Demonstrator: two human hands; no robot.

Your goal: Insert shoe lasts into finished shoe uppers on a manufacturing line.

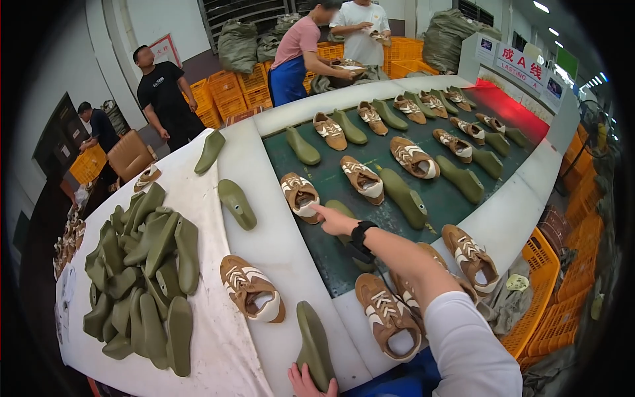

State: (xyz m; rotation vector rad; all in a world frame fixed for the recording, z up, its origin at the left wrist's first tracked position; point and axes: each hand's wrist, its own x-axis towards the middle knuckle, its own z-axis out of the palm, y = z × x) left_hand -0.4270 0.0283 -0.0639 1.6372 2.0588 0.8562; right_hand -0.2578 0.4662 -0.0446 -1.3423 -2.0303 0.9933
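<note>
So right at the bottom edge, the left hand (pixel 305 382) has its fingers curled round the heel end of an olive-green shoe last (pixel 313 344) lying on the white table edge (pixel 278 245). It looks like a loose hold, though only part of the hand shows. Just left of it sits a brown-and-white sneaker upper (pixel 253 288) on the white cloth (pixel 198 198), and further left there's a big heap of green lasts (pixel 142 278).

The right hand (pixel 336 220) is stretched out over the green conveyor belt (pixel 344 185), mostly closed with the index finger poking forward, holding nothing. Its fingertip is touching or just about touching the brown sneaker (pixel 299 196) nearest on the belt, and another last (pixel 349 221) lies partly hidden under the wrist.

My read: this is the pairing-up step, last in one hand, shoe being picked out with the other. Next move would need the right hand to open up and actually grip that sneaker.

Further back, the belt carries alternating sneakers and lasts, with people standing by orange crates (pixel 228 92).
</note>
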